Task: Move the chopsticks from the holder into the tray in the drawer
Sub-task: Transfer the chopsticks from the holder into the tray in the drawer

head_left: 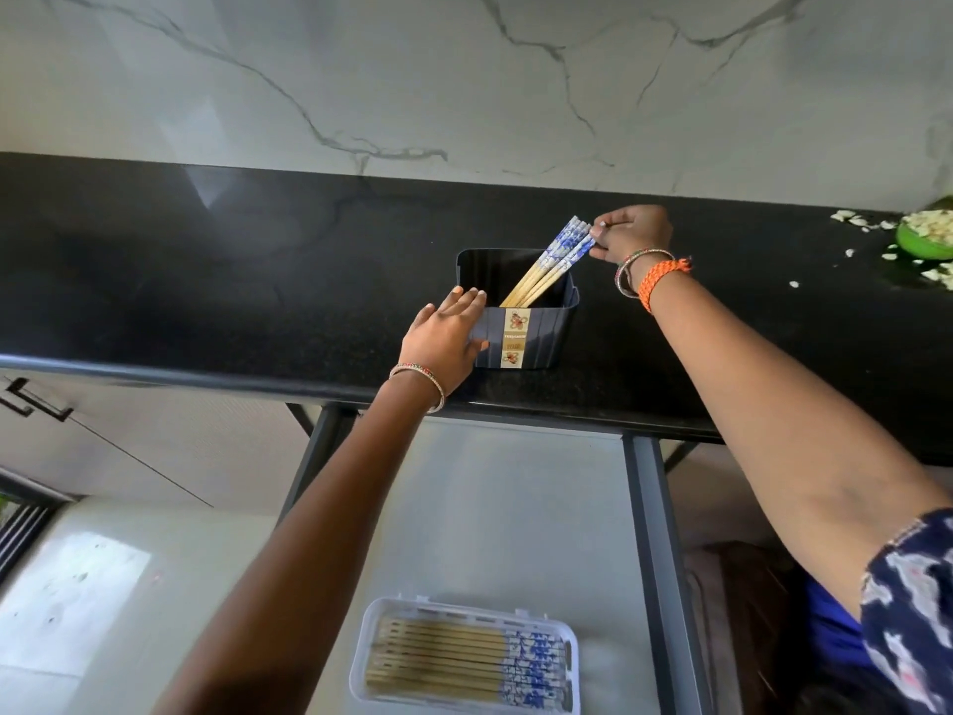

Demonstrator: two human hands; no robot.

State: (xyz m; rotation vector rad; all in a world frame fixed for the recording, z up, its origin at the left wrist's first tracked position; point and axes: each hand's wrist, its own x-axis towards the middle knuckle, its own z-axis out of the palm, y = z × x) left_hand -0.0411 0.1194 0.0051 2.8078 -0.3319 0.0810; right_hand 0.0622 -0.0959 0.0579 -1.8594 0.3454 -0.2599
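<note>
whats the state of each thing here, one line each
holder: upright on the black counter, open top, a few chopsticks inside
chopsticks in holder: leaning right, blue ends up, pinched by the right hand
right hand: pinching the chopstick tops
left hand: on the holder's left side, steadying it
drawer: pulled open
tray: lying flat in the drawer, uncovered, a row of chopsticks in it
green bowl: holds pale pieces, some spilled around it

Counts on the counter and in the drawer

One dark blue plastic holder (526, 327) with about five blue-and-white-topped bamboo chopsticks (546, 265); one clear rectangular plastic tray (361, 657) holding roughly ten matching chopsticks (464, 663); one green bowl (923, 237); two hands.
</note>
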